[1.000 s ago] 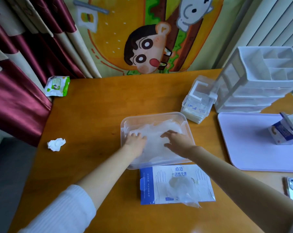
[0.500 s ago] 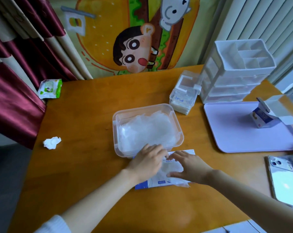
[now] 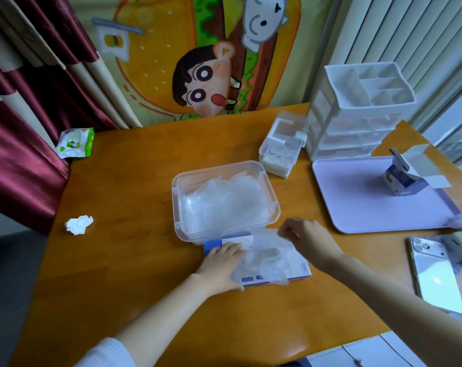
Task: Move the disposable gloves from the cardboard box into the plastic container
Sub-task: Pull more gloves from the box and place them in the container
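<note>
At the near edge of a wooden table (image 3: 132, 194), a person works a tuft of disposable gloves (image 3: 268, 258) out of a flat cardboard box (image 3: 213, 245). The left hand (image 3: 222, 263) lies flat on the box's left half with fingers straight, pinning it down. The right hand (image 3: 308, 241) hovers over the box's far right corner with fingers curled, apparently pinching the clear film, though motion blur hides the exact contact.

The box's long axis runs side to side between the two hands. The plastic container (image 3: 174, 189), already heaped with gloves, sits just beyond both hands and touches the box's far edge. It lies ahead and slightly left of the right hand, which is the nearer of the two to its front corner, so the carry looks like a short lift over the near rim. Nothing stands between that hand and the container.

To the right of the right hand lie a purple tray (image 3: 357, 207) and a phone (image 3: 436, 276). Well left of the left hand sits a crumpled tissue (image 3: 79, 225).
</note>
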Demonstrator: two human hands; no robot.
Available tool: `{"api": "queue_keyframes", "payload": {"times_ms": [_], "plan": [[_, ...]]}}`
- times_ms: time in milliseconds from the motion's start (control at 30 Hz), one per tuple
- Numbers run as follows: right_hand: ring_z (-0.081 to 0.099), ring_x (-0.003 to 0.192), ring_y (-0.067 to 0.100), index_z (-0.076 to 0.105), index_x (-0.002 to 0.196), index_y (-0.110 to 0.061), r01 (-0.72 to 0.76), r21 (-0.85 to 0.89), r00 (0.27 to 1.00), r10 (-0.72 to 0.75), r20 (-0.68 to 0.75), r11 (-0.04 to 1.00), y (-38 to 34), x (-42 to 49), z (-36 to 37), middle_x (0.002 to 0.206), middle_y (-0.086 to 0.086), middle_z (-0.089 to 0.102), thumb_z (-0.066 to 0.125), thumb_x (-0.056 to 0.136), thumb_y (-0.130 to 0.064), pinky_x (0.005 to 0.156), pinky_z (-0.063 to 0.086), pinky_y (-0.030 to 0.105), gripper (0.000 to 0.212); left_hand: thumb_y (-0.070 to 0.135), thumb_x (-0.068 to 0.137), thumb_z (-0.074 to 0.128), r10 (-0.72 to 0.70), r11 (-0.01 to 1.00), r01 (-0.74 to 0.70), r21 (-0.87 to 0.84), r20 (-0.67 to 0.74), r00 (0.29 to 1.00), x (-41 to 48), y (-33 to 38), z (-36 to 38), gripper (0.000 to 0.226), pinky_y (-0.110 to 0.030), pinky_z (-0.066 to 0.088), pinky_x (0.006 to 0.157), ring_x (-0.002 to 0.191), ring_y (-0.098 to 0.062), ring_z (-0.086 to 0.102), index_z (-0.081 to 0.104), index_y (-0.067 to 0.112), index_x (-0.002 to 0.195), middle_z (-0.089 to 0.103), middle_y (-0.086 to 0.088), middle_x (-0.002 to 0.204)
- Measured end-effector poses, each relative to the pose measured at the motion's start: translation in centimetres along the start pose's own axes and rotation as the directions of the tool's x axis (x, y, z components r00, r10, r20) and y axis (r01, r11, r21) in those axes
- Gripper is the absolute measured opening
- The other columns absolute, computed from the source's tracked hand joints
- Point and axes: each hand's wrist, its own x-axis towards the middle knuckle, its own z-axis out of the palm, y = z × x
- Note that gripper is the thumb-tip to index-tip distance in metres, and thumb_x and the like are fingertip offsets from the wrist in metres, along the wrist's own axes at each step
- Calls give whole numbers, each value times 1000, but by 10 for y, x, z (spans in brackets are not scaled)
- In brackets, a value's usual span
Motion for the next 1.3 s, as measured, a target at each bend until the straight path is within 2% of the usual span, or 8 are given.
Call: {"api": "queue_keyframes", "payload": {"times_ms": [233,467,633,767,967,1100,1200,1300], "plan": [[59,69,18,64,83,-14,69,102,948,-33,-317,992,-23,17,-50,74,-2,60,54,92,-2,59,44,23,17,46,84,66,-3,1000,3,13,27,1000,0,4,-3,86,-37,19,116,146,-20,12,19,19,151,11,1,159],[57,71,22,64,84,-9,215,98,864,-143,-482,972,-47,34,-86,79,1,61,57,92,-7,66,47,39,11,37,96,52,29,998,-21,-61,139,990,-6,5,-29,59,-35,27,112,141,-20,25,32,15,148,25,-4,156],[59,79,21,66,87,-16,296,-104,900,-313,-304,950,-58,43,-91,87,-5,63,57,92,-11,65,47,37,12,32,97,52,15,942,-98,-320,-252,968,-22,21,-87,15,-19,46,80,93,-9,55,59,20,104,56,12,100],[60,78,16,67,86,-17,419,-122,886,-434,-165,900,-70,43,-86,85,-10,62,59,91,-11,66,44,28,12,26,81,74,-28,936,-225,-271,-694,720,-26,27,-133,51,-19,31,91,112,-9,38,49,17,124,43,5,120],[61,81,2,64,97,-20,428,182,904,-418,-93,885,-81,53,-78,88,-10,68,62,90,-17,75,47,16,8,26,90,64,-82,948,-125,-292,-606,792,-14,13,-145,16,-27,32,88,99,-17,53,66,20,105,67,4,99],[62,90,-4,48,120,-17,218,593,974,-211,-82,775,-61,59,-80,103,-3,65,69,73,-43,82,49,14,57,11,85,69,-235,767,-195,-611,-551,801,-10,-8,-146,4,-26,48,76,80,-9,61,70,14,87,68,5,82],[52,108,-12,39,126,-28,144,505,952,-259,163,851,-47,61,-63,121,-19,50,76,61,-49,92,41,7,78,15,86,69,-284,710,-164,-685,-491,823,-9,-23,-148,5,-26,53,78,82,-10,65,67,19,84,68,8,78],[56,97,-8,54,118,-26,128,314,971,-183,155,941,-43,69,-41,111,-21,57,78,71,-35,85,43,8,54,16,87,67,-296,646,-144,-749,-420,858,-10,-35,-151,9,-32,54,79,79,-13,67,64,23,83,69,6,77]]}}
